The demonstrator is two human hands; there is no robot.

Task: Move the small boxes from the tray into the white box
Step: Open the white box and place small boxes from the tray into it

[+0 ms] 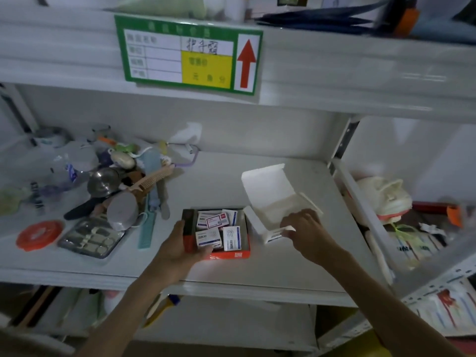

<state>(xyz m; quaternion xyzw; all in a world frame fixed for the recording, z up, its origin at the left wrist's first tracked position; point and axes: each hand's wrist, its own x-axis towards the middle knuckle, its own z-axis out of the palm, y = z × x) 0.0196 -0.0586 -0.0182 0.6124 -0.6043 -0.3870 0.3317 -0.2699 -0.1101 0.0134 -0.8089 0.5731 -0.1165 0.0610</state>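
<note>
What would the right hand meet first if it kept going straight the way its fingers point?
Probably the white box. The right hand reaches up and left, fingertips already at the box's front wall, so it would press into that wall or the open inside; depth is unclear from this view.

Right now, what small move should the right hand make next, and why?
Probably lower the small box in the right hand into the white box: its lid stands open, it looks empty, and the tray beside it still holds several.
</note>
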